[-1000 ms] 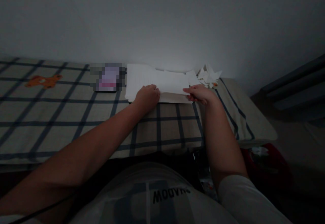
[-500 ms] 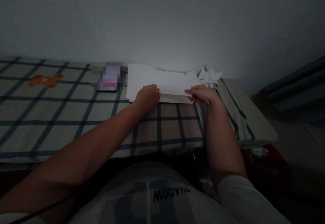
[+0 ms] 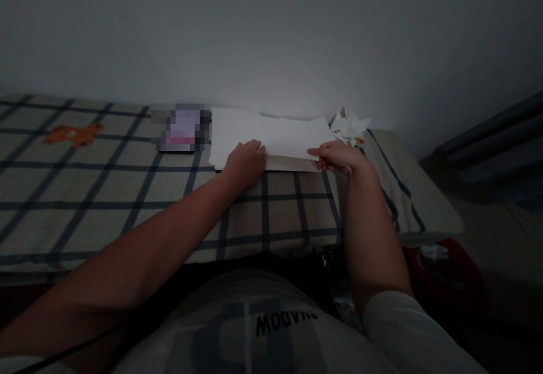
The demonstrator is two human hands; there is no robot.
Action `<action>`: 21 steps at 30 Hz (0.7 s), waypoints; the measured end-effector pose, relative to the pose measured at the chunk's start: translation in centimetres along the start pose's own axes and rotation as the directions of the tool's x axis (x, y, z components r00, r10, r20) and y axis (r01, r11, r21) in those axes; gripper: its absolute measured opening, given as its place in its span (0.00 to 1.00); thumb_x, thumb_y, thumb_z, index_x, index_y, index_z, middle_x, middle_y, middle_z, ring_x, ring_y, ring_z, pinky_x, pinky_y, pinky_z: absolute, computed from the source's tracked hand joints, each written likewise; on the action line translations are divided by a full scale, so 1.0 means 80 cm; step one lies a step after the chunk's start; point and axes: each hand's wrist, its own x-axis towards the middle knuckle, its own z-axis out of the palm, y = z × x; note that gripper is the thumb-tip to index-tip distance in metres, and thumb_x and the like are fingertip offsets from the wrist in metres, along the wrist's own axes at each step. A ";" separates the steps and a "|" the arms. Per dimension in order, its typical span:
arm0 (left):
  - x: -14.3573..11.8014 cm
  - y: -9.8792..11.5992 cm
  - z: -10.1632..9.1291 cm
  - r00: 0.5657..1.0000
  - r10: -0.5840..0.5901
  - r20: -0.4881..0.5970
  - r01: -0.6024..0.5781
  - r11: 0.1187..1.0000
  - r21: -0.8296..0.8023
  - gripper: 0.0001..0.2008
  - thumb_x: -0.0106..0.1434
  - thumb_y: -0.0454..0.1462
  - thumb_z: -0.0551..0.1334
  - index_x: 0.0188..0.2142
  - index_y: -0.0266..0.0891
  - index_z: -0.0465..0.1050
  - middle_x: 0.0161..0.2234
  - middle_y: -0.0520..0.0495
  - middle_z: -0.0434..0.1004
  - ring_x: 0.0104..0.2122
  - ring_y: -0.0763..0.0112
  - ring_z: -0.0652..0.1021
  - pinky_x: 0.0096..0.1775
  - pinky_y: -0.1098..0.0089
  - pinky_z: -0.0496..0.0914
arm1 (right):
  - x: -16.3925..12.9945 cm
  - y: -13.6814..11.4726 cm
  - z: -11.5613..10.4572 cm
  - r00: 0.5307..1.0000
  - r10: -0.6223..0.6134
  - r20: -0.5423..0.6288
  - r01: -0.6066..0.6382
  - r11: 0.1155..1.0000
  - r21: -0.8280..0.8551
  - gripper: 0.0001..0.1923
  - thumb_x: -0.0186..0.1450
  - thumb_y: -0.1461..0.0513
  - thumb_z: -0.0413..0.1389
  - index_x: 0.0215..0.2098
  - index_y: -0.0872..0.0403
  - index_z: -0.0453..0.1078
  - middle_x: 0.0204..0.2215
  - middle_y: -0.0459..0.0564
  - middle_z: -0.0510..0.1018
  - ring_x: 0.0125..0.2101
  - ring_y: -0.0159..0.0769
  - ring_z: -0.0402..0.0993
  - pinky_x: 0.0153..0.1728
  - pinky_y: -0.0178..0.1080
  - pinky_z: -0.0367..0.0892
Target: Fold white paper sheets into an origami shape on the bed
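Note:
A stack of white paper sheets lies against the wall on a plaid-covered surface. My left hand rests curled on the near left part of the sheets, pressing them down. My right hand pinches the near right edge of the top sheet between thumb and fingers. A brownish board or envelope shows under the sheets' near edge. The light is very dim.
A blurred-out pink and purple object lies left of the paper. Folded white paper shapes sit at the right by the wall. An orange bear print marks the cloth. A red object lies on the floor at right.
My right hand has shifted slightly along the sheet's near right edge and the top sheet's right corner has settled flatter. My left hand has stayed in place.

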 end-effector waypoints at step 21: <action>0.002 -0.001 0.003 1.000 -0.014 -0.016 0.013 1.000 -0.014 0.19 0.71 0.37 0.45 0.45 0.33 0.74 0.49 0.37 0.76 0.46 0.59 0.76 0.51 0.58 0.68 | -0.009 0.007 -0.016 1.000 -0.023 0.005 0.023 0.995 -0.101 0.19 0.62 0.63 0.62 0.17 0.54 0.63 0.13 0.46 0.72 0.13 0.25 0.65 0.14 0.29 0.56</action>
